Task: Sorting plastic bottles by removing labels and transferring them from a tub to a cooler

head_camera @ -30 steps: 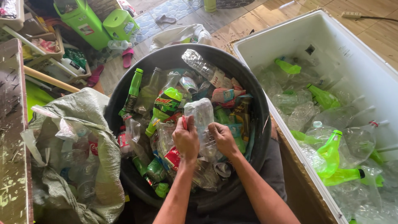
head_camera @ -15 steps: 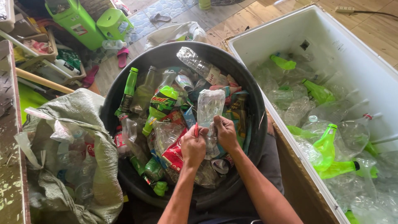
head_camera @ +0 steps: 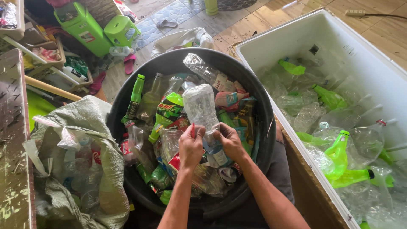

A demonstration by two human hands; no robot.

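Observation:
A crumpled clear plastic bottle (head_camera: 200,106) is held over a big black tub (head_camera: 263,111) full of plastic bottles and wrappers. My left hand (head_camera: 190,146) grips the bottle's lower part and pinches something thin and red, perhaps a small tool, which I cannot make out. Close beside it my right hand (head_camera: 229,140) holds the bottle's neck end and its blue-and-white label. A green bottle (head_camera: 135,96) lies at the tub's left rim.
A large white box (head_camera: 275,48) on the right holds several clear and green bottles. A grey woven sack (head_camera: 91,127) with plastic waste slumps at the left. Green plastic containers (head_camera: 87,29) and sandals lie on the floor behind. A worn board (head_camera: 12,140) runs along the left edge.
The clear bottle was raised and turned so its base points away from me. Both hands slid down to its neck end and now work at the label.

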